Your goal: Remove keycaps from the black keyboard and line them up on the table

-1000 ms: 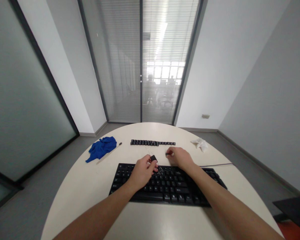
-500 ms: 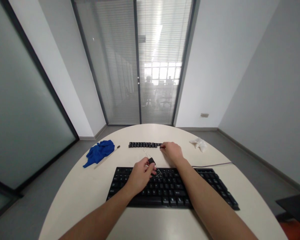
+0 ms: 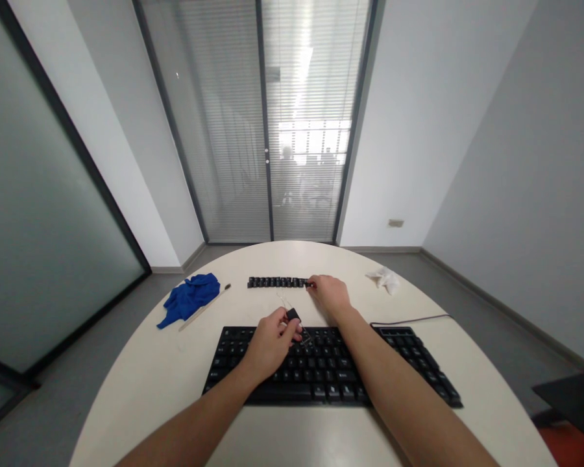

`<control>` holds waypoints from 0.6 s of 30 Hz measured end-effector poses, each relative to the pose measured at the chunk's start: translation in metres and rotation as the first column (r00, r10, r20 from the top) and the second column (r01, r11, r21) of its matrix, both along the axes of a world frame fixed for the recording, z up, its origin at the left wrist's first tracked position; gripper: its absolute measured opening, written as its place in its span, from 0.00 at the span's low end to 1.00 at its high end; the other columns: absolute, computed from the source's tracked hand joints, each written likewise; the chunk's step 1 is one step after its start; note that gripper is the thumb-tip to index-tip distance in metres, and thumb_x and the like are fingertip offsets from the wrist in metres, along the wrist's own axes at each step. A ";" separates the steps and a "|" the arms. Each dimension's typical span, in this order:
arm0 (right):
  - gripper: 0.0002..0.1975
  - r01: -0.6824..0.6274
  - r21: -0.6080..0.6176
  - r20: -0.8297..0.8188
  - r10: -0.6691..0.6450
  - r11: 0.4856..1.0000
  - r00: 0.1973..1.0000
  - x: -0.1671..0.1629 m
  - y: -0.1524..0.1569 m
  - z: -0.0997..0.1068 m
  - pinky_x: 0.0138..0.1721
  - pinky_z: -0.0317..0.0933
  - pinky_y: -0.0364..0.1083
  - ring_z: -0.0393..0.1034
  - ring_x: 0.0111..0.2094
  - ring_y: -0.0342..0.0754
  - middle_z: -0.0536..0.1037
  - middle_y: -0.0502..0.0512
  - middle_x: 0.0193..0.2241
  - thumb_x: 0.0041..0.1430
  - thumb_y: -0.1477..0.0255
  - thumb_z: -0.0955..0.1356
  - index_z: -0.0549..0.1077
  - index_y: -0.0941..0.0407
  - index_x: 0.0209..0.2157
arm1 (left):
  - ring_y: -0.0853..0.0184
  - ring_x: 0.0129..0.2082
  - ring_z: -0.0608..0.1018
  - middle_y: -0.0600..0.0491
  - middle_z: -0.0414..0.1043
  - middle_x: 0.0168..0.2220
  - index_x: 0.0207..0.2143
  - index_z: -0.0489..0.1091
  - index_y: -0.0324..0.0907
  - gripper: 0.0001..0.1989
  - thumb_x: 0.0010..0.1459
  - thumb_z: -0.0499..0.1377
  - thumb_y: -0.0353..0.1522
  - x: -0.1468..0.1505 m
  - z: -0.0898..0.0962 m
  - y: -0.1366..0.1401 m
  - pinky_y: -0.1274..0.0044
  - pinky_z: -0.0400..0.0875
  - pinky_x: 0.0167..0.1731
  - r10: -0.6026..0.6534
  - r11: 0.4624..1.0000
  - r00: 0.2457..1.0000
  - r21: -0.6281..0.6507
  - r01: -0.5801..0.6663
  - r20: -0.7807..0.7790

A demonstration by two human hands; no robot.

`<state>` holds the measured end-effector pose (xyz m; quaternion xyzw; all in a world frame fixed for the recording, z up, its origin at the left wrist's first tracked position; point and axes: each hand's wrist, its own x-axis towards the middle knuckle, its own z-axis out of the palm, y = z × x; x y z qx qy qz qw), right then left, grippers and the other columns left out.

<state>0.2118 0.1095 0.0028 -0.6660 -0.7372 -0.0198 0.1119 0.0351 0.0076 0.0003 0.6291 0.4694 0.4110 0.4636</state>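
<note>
Black at the handle and thin wire at both ends, pinched between thumb and bent fingers of the left hand (image 3: pixel 267 347): a keycap puller (image 3: pixel 292 314), with one wire end over the keyboard (image 3: pixel 321 373) and the other pointing away toward the far side. Beyond, with fingertips drawn nearly together at the right end of a row of loose black keycaps (image 3: pixel 275 282), the right hand (image 3: pixel 328 295); too small to tell whether gripping a cap or only touching one. Seems, as a judgement, like placing and lining up a loose cap, with the puller parked in the other hand. Calls for squaring the end cap to its neighbour, letting go without nudging the line, then bringing the wire to the keys. Farther out, trailing right from behind the keyboard, a dark cable (image 3: pixel 409 322). Over to the left on the cream table (image 3: pixel 146 383), a crumpled blue cloth (image 3: pixel 189 298) just beside a thin-handled brush (image 3: pixel 204 308); over to the right, a crumpled white tissue or similar (image 3: pixel 387 281)
</note>
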 end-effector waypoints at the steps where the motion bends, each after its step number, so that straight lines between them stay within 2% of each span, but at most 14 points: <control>1: 0.14 -0.004 0.002 0.002 0.004 1.000 1.000 0.000 0.000 0.000 0.43 0.61 0.45 0.73 0.44 0.51 0.80 0.57 0.43 0.63 0.65 0.65 0.75 0.49 0.48 | 0.65 0.30 0.81 0.49 0.77 0.32 0.30 0.65 0.41 0.10 0.60 0.55 0.38 0.000 -0.001 0.000 0.79 0.70 0.26 -0.002 1.000 1.000 0.003 0.002 0.001; 14: 0.13 -0.036 0.025 0.014 0.036 0.999 0.999 -0.003 0.003 0.000 0.42 0.61 0.45 0.73 0.43 0.51 0.79 0.56 0.43 0.63 0.67 0.65 0.74 0.49 0.48 | 0.65 0.30 0.81 0.49 0.76 0.32 0.30 0.64 0.41 0.11 0.61 0.55 0.38 -0.001 -0.004 0.001 0.79 0.69 0.25 -0.009 1.000 1.000 0.019 0.009 -0.002; 18: 0.13 -0.040 0.029 0.012 0.040 0.999 0.999 -0.003 0.004 0.000 0.42 0.61 0.45 0.73 0.43 0.51 0.79 0.56 0.43 0.63 0.67 0.65 0.74 0.50 0.48 | 0.65 0.30 0.81 0.50 0.77 0.32 0.31 0.65 0.41 0.11 0.61 0.55 0.39 -0.001 -0.005 0.002 0.79 0.70 0.27 -0.013 0.999 1.000 0.035 0.012 0.001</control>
